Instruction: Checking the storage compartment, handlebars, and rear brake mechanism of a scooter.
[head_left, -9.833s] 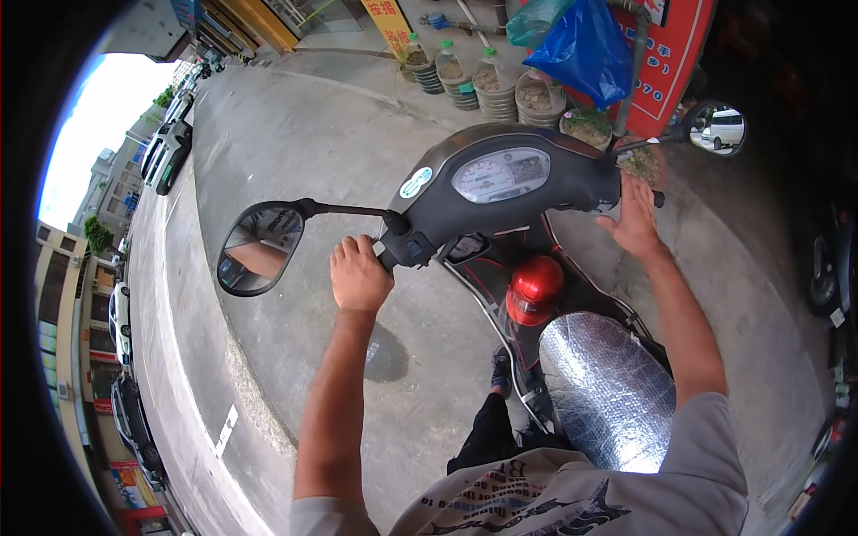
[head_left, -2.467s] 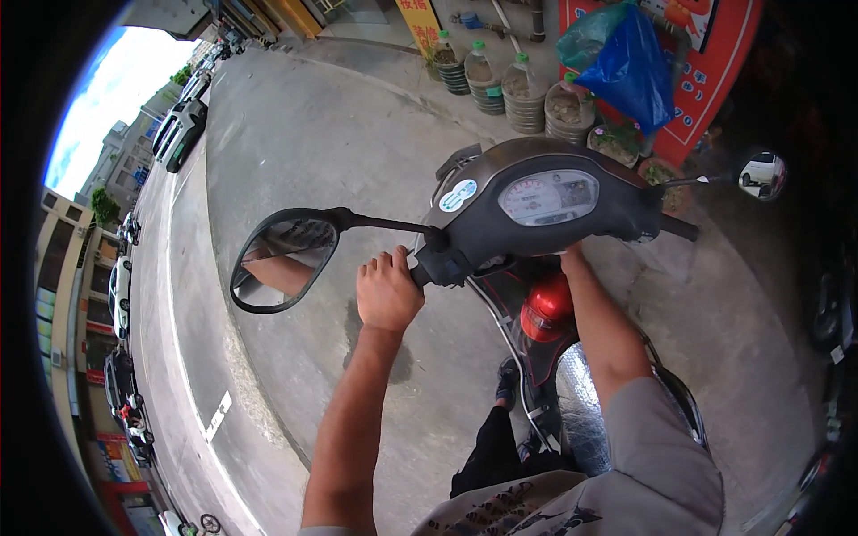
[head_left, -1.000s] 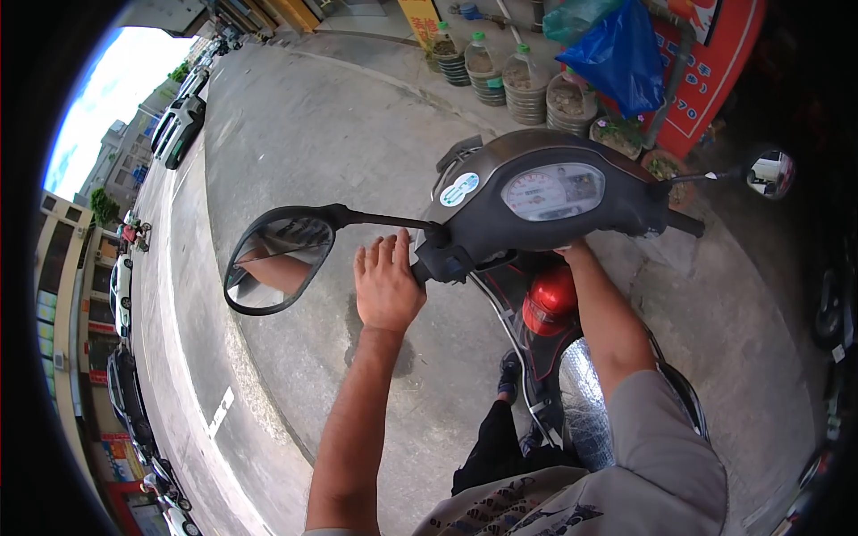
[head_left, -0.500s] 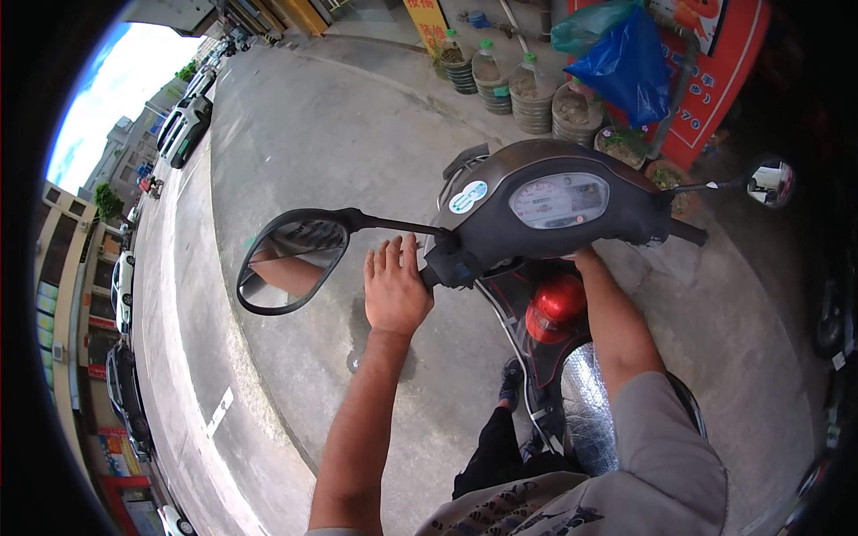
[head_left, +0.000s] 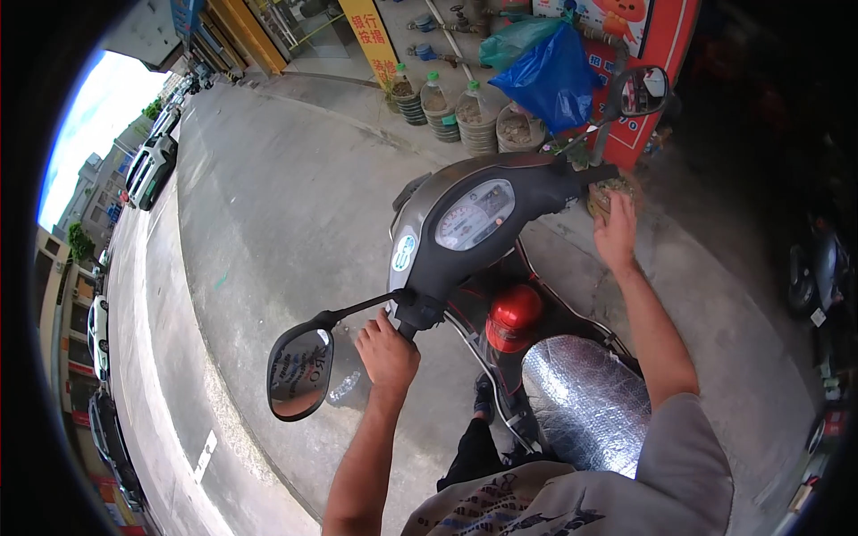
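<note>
A dark motor scooter stands before me, its handlebars turned to the left. My left hand is closed around the left handlebar grip, most of which it hides. Just below the right handlebar grip is my right hand, its fingers stretched up; whether they touch it I cannot tell. Between the grips sits the instrument panel. The left mirror reaches out beyond my left hand, and the right mirror rises above the right grip.
A red, shiny, round-topped thing sits on the scooter's footboard, ahead of the silver-covered seat. Cut plastic bottles with soil and a blue bag line the wall ahead. Parked cars stand along the left. Another two-wheeler is at the right.
The handlebars have swung to the left; the left grip came nearer and the right one went farther off. My right hand came out from below the panel up to the right grip. My left fingers curled.
</note>
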Motion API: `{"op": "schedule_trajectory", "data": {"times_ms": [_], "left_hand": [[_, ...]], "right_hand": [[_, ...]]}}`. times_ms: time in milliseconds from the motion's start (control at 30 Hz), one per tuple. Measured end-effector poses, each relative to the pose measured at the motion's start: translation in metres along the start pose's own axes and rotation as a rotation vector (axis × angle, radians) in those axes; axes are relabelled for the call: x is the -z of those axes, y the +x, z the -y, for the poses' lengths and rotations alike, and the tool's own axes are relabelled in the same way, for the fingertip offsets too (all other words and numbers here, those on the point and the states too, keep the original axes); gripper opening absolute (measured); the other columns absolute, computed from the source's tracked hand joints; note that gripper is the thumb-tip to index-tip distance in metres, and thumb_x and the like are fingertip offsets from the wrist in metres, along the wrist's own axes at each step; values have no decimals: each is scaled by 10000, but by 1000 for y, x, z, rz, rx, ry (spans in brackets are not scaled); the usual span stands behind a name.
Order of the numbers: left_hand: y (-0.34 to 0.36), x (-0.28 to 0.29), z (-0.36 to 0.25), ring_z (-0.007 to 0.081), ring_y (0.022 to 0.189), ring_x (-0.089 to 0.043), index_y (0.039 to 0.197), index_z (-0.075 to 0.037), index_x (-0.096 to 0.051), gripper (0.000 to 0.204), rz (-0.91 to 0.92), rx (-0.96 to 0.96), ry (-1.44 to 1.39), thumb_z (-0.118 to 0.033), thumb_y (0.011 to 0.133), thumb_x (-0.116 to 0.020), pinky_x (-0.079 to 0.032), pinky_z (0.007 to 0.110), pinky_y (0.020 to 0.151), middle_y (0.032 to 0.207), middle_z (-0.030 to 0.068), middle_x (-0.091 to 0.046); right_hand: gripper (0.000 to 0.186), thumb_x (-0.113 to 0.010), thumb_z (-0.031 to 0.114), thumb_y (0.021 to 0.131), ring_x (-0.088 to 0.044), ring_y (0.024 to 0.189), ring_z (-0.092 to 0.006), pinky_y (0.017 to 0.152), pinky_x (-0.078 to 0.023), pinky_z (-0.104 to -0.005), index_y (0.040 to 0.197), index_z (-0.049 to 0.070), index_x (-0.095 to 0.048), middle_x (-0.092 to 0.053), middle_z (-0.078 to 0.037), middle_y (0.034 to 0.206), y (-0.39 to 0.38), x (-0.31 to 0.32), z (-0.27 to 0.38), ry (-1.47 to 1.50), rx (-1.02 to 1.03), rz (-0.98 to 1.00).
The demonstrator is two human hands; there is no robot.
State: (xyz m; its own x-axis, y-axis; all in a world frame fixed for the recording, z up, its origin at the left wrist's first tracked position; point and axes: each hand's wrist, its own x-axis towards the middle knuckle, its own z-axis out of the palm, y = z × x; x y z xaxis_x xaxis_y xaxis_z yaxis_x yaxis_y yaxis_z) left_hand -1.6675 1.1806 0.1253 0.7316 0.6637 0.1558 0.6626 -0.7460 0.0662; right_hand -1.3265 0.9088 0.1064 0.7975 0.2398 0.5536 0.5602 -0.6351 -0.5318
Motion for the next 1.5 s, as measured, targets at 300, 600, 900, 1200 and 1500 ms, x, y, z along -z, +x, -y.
{"op": "schedule_trajectory", "data": {"times_ms": [300, 600, 900, 1200, 1500], "left_hand": [[-61, -26, -49, 392, 1013, -528, 1279, 49, -433, 668, 9, 203, -156, -98, 680, -689, -399, 478, 880, 1072, 212, -535], [-43, -19, -34, 386, 952, -554, 1205, 48, -497, 570, -56, 145, -100, -86, 679, -670, -424, 466, 834, 1013, 201, -558], [-34, -18, -27, 412, 910, -607, 1182, 36, -492, 546, -43, 120, -130, -81, 693, -702, -491, 483, 797, 1010, 219, -594], [-35, -15, -29, 402, 874, -607, 1136, 38, -518, 487, -84, 99, -140, -75, 685, -664, -482, 476, 780, 952, 207, -585], [-33, -15, -29, 401, 872, -612, 1141, 39, -520, 500, -74, 100, -123, -90, 683, -675, -485, 475, 784, 961, 210, -594]], "right_hand": [[953, -791, 247, 731, -184, 1470, -274, 1198, -161, -457, 1503, 92, -255, -264, -93, 1567, 96, -11, 31, -263, 421, 563], [983, -789, 356, 741, -186, 1470, -267, 1198, -154, -475, 1500, 72, -232, -281, -80, 1556, 112, -15, 26, -297, 432, 649], [953, -780, 364, 751, -202, 1464, -273, 1192, -162, -500, 1490, 75, -253, -312, -95, 1535, 109, -15, 14, -248, 444, 597], [910, -782, 338, 748, -232, 1452, -272, 1187, -179, -502, 1471, 81, -291, -359, -101, 1504, 106, -16, 17, -270, 422, 559], [894, -776, 328, 752, -238, 1449, -269, 1186, -184, -497, 1468, 87, -297, -365, -95, 1501, 107, -19, 15, -261, 425, 543]]}}
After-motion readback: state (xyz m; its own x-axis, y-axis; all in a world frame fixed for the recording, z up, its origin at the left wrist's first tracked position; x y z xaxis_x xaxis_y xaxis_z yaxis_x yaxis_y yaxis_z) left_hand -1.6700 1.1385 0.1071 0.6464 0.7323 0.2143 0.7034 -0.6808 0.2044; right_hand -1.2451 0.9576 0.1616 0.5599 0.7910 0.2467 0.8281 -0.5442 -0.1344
